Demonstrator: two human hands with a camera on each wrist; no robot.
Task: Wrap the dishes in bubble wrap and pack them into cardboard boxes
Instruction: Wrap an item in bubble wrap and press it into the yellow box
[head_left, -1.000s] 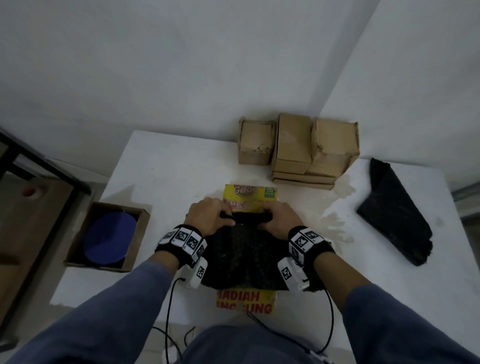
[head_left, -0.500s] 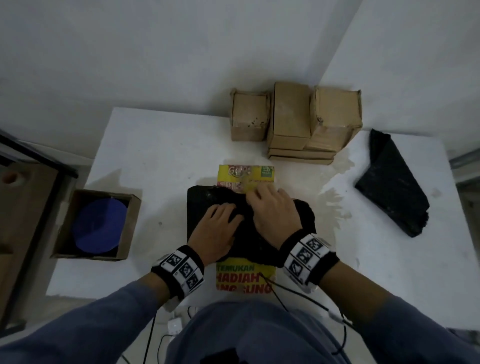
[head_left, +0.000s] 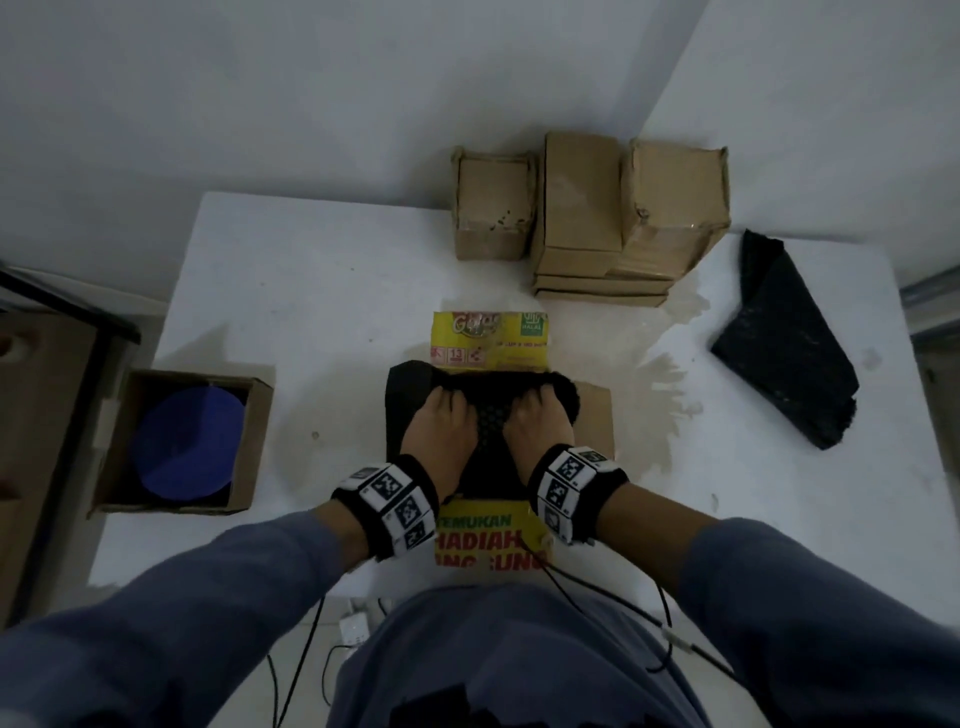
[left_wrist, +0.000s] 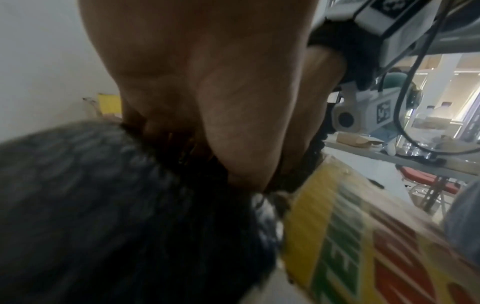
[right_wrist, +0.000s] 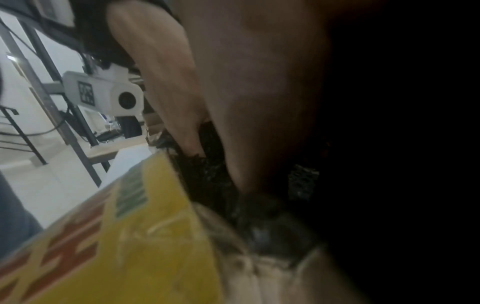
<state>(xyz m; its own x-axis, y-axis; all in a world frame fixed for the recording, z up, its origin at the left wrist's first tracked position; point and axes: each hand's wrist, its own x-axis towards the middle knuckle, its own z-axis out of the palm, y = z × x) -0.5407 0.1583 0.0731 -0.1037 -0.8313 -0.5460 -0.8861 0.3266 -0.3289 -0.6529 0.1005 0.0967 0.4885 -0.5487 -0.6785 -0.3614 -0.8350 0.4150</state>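
**Both hands down on the black bundle in the yellow box**

The black bubble-wrapped bundle (head_left: 493, 415) sits in the open yellow printed box (head_left: 488, 338) at the near middle of the white table (head_left: 311, 312), with the box's far flap lying flat beyond it and the near flap, lettered in red, hanging toward my lap. One corner of the wrap sticks out past the box's left side.

My left hand (head_left: 439, 431) lies on top of the left half of the bundle, palm down, fingers curled over its far edge and into the wrap. My right hand (head_left: 540, 426) does the same on the right half, just beside the left, with a strip of dimpled wrap showing between them. From the left wrist view my fingers (left_wrist: 233, 133) bend down into the black wrap right by the box's yellow wall; the right wrist view is dark on one side, but my thumb (right_wrist: 182, 102) and palm press into the wrap there too. Both forearms reach straight forward from my body, wrists roughly level, each with a black band carrying marker tags.

To my left, at the table's edge, an open cardboard box (head_left: 176, 441) holds a blue plate (head_left: 187, 441). At the far side, against the wall, stand several closed brown cardboard boxes (head_left: 587, 208). On the right lies a folded black sheet of bubble wrap (head_left: 779, 343), well apart from my hands. The tabletop shows a brownish stain (head_left: 670, 374) between the yellow box and that sheet. White walls (head_left: 311, 104) meet in a corner behind the table.
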